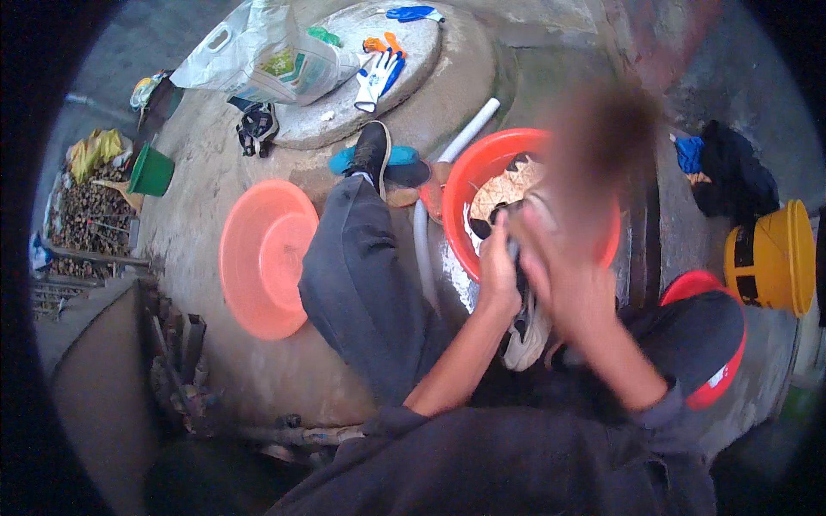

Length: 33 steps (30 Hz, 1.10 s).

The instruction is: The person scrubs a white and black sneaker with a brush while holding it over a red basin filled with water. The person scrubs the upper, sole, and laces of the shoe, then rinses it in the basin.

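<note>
My left hand (498, 274) grips a dark, narrow part of what looks like a shoe, thumb upward. Below the hands shows its light grey end (528, 348). Across from it, my right hand (574, 290) is smeared by motion and lies against the same thing; whether its fingers hold anything is unclear. Both hands are over the near edge of a red plastic basin (459, 174). Brownish, foamy-looking water (506, 187) and dark items lie in the basin. A brown blurred patch covers its right side.
A pink basin (258, 258) stands left of my leg. Gloves (377, 77) and a white woven sack (290, 64) rest on a round concrete slab (310, 129). A white pipe (471, 129) lies behind the basin. A yellow bucket (768, 258) stands right, a green bucket (151, 171) left.
</note>
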{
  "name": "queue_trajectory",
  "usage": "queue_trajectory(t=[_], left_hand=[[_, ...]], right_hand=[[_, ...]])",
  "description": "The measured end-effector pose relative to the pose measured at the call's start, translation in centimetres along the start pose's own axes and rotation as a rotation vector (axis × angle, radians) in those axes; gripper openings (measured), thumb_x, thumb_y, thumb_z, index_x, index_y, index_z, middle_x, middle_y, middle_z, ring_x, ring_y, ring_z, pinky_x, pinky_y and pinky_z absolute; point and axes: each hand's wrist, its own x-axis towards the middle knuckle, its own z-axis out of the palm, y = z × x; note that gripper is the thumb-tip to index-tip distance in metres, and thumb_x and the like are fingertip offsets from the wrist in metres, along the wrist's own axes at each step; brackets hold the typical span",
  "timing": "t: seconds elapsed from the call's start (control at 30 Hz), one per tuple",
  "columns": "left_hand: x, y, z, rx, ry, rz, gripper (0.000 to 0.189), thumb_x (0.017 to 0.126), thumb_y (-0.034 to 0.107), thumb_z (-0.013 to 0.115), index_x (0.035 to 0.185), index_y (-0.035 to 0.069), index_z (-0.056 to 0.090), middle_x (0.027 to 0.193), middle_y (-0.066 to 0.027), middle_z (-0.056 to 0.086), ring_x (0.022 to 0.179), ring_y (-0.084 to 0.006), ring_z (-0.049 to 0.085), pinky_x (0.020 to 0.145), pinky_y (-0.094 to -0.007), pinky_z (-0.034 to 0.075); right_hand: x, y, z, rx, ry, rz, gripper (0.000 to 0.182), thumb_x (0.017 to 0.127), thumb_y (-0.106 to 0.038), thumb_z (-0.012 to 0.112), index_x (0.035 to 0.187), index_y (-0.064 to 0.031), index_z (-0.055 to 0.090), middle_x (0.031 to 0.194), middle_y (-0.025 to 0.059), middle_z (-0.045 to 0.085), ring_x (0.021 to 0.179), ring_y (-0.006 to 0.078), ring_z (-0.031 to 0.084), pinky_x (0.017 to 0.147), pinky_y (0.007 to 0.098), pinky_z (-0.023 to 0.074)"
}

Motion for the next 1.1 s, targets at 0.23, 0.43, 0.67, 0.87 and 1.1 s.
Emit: queue_trajectory(t=[0.23, 0.43, 0.67, 0.87, 1.1], left_hand=[[0.3, -1.7, 0.4, 0.375, -0.119, 0.250, 0.041, 0.098, 0.032, 0.047, 0.070, 0.002, 0.055, 0.066, 0.0025, 0.049, 0.063, -0.0062, 0.042, 0.055, -0.0282, 0.036], [-0.4, 0.2, 1.2, 0.730, -0.605, 0.927, 0.017, 0.075, 0.009, 0.066, 0.069, -0.006, 0.061, 0.102, -0.0204, 0.061, 0.092, -0.0313, 0.060, 0.078, -0.0339, 0.046], [-1.4, 0.7, 1.4, 1.024, -0.729, 1.086, 0.017, 0.063, 0.011, 0.069, 0.078, 0.002, 0.068, 0.103, -0.0172, 0.059, 0.114, -0.0414, 0.047, 0.102, -0.0518, 0.033], [-2.3, 1.4, 1.3, 1.097, -0.788, 1.079, 0.015, 0.061, 0.013, 0.066, 0.069, 0.000, 0.066, 0.095, -0.0160, 0.059, 0.114, -0.0380, 0.048, 0.107, -0.0537, 0.029], [-3.2, 2.8, 2.3, 1.099, -0.813, 1.099, 0.015, 0.062, 0.013, 0.065, 0.064, -0.001, 0.063, 0.094, -0.0158, 0.059, 0.113, -0.0373, 0.049, 0.107, -0.0544, 0.028]], right_hand=[[3.5, 2.3, -2.5, 0.119, -0.017, 0.209, 0.053, 0.091, -0.043, 0.050, 0.141, -0.0288, 0.037, 0.083, 0.0211, 0.065, 0.072, 0.0362, 0.065, 0.063, 0.0475, 0.0499], [4.0, 8.3, -3.9, 0.840, 0.070, 0.510, 0.061, 0.089, -0.052, 0.053, 0.134, -0.0110, 0.047, 0.084, 0.0088, 0.065, 0.060, 0.0195, 0.058, 0.053, 0.0297, 0.0436], [1.8, 8.7, -4.5, 1.459, -0.404, 0.972, 0.047, 0.085, -0.058, 0.056, 0.091, -0.0112, 0.064, 0.058, -0.0016, 0.060, 0.033, 0.0080, 0.048, 0.030, 0.0205, 0.0372], [1.2, 5.6, -4.4, 1.658, -0.205, 1.208, 0.050, 0.088, -0.051, 0.054, 0.108, -0.0050, 0.062, 0.078, 0.0066, 0.068, 0.045, 0.0110, 0.060, 0.029, 0.0197, 0.0422], [-0.8, 7.8, -4.8, 1.795, -0.426, 1.059, 0.052, 0.089, -0.055, 0.049, 0.110, -0.0081, 0.060, 0.071, 0.0075, 0.065, 0.034, 0.0103, 0.049, 0.026, 0.0215, 0.0362]])
